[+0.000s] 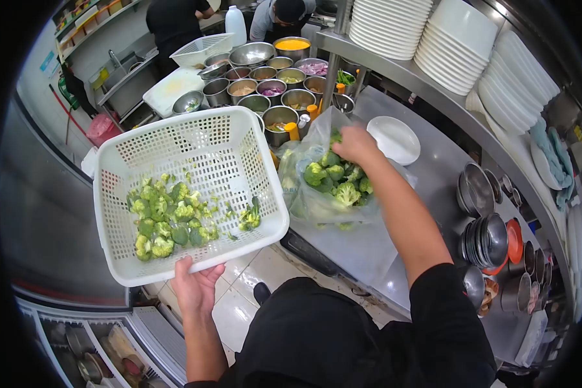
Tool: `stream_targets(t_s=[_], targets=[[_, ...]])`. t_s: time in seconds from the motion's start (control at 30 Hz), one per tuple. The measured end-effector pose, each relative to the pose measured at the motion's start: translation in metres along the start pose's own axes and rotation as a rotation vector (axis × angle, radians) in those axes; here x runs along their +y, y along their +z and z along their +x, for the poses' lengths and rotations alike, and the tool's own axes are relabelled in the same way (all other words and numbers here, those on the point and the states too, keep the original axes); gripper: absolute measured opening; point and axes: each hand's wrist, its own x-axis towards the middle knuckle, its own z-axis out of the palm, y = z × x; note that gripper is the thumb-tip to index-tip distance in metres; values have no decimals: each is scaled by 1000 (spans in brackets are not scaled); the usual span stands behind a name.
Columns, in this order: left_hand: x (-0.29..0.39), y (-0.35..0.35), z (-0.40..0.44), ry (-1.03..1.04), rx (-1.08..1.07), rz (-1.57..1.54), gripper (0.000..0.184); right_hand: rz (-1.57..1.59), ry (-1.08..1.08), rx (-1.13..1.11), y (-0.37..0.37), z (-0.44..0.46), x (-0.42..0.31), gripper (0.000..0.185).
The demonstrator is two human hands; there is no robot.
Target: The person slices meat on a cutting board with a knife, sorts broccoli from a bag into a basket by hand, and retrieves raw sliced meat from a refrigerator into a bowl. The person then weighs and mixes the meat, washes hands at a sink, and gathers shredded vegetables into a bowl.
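A white perforated basket (275, 216) with broccoli florets (168, 216) in its lower part is tilted toward me. My left hand (197, 284) grips its near rim from below. On the steel counter stands a clear plastic bag (310, 204) full of broccoli (343, 178). My right hand (355, 145) is at the bag's open top, its fingers curled and partly hidden by blur and plastic; a bit of green shows beside them.
Behind the basket are several metal pots (242, 87) of chopped food and a white cutting board (174, 90). A white plate (394, 139) lies right of the bag. Stacked plates (388, 29) fill the shelf, metal bowls (485, 239) the counter's right. Two people work at the back.
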Motion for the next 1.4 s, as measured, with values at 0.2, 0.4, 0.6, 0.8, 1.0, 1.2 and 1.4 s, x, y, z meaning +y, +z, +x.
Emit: stream_targets(t_s=[0.2,0.4,0.6,0.8,1.0,1.2,1.4], targets=[[3,-3,-1,-11,-33,-9,40,-60,0,-134,-19,-18,-70,92],[0,4,-2,10,-27,13,35,137,-20,-5,-15,9,-71,92],[-5,6,3,-13,-9,-36,39,322,57,-1,-37,28,-52,75],[-2,-13,12,-62,9,-46,40,-236,-93,54,-91,-34,-91,41],[1,-19,14,-105,-88,-81,41,51,-871,78,-47,-87,-193,53],[14,-32,5,-130,-140,-4,45,-245,-1330,42,44,-90,-301,96],[19,-45,15,-169,-141,-30,49,20,-1177,-156,72,-86,-294,109]])
